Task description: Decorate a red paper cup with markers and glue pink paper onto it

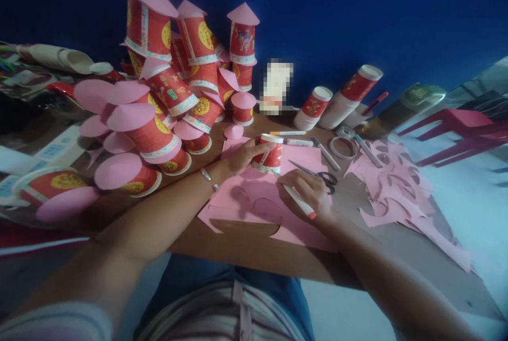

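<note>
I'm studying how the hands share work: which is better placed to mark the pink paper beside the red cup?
The right hand, likely: it holds the white marker, tip end close to the red cup, over the pink paper. The left hand is occupied holding the cup.

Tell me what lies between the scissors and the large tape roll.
In the head view, a slim grey stick lies between the scissors and the large tape roll.

Pale upright object [277, 87] under coarse pixelation, its details indistinct.
</note>
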Tool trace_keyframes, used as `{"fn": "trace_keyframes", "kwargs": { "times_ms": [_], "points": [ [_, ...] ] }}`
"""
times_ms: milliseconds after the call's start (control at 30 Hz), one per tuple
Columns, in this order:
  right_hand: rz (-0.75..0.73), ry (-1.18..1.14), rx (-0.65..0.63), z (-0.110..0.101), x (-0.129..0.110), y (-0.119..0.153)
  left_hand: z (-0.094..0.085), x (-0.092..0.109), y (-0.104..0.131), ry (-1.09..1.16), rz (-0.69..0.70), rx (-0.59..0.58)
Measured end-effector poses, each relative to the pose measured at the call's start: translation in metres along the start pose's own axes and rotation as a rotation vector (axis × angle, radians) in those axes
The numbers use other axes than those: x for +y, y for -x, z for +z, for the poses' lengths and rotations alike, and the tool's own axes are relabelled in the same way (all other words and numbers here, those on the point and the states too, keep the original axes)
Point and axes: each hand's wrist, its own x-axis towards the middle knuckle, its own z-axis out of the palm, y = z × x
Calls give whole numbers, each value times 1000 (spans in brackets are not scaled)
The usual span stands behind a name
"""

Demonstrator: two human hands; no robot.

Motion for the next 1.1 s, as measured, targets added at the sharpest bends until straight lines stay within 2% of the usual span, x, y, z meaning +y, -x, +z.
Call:
{"fn": "trace_keyframes", "kwargs": {
  "times_ms": [233,400,533,1100],
  "points": [
    [63,-131,2,-1,-4,-2,-2,-2,0,-2,-7,16],
    [31,-48,-51,1,-1,6,-1,-1,0,8,2,5],
    [-3,3,-22,4,1,9,-2,-2,0,5,-5,-1],
    [34,71,1,3,2,6,-2,-2,0,-10,-7,12]
  ]
}}
